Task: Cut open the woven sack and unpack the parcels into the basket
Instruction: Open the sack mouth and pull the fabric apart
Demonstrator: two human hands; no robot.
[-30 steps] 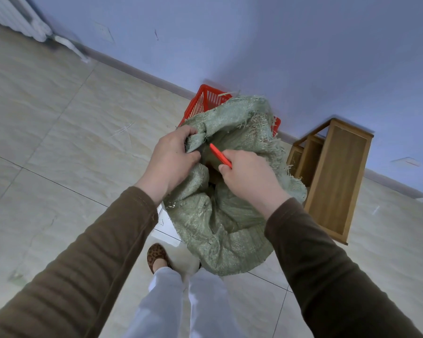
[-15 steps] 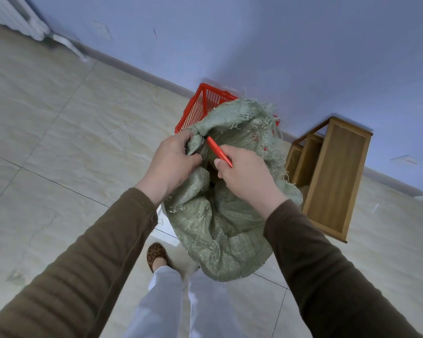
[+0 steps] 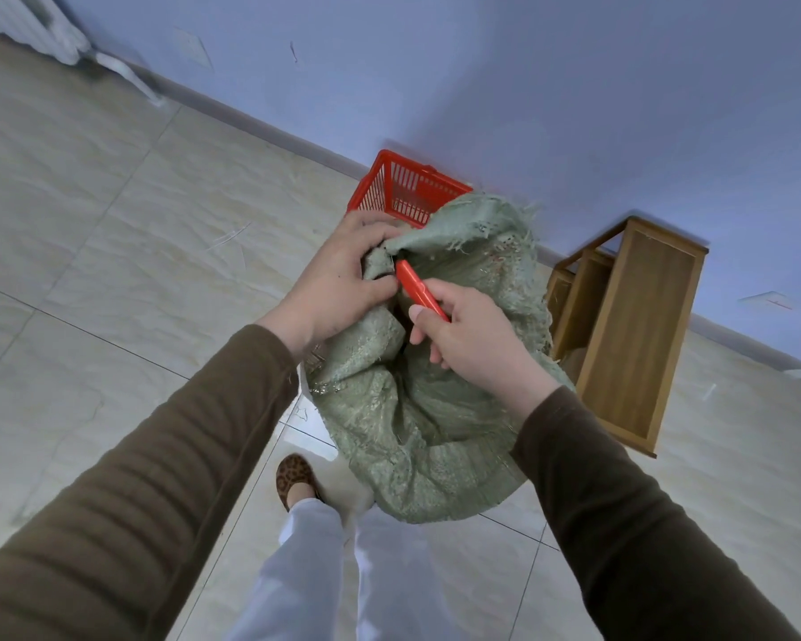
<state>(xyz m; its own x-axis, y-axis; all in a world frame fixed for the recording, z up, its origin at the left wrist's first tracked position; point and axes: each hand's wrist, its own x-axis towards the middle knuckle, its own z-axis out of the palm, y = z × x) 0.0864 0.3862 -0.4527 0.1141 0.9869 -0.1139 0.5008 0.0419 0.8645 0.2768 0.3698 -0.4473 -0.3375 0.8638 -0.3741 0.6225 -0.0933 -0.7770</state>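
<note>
now the left hand [image 3: 338, 282] has bunched the woven sack [image 3: 435, 409] higher, its grip pinching the mouth; the right hand [image 3: 470, 344] grips the red cutter [image 3: 419, 291], tip raised toward eleven o'clock. cutting looks underway; the basket [image 3: 405, 189] waits at twelve, parcels unseen.

Sack mouth: the green woven sack [image 3: 431, 418] is bunched in the left hand [image 3: 338, 279], so the opening is narrow.
In the gap: the red cutter [image 3: 419, 291], held by the right hand [image 3: 477, 340], lies across it.
Basket: the red basket [image 3: 403, 187] stands just behind the sack; its near rim is hidden, perhaps touching the cloth.
Right side: the wooden stand [image 3: 630, 326] is close beside the sack.
Left side: open floor [image 3: 112, 252].
</note>
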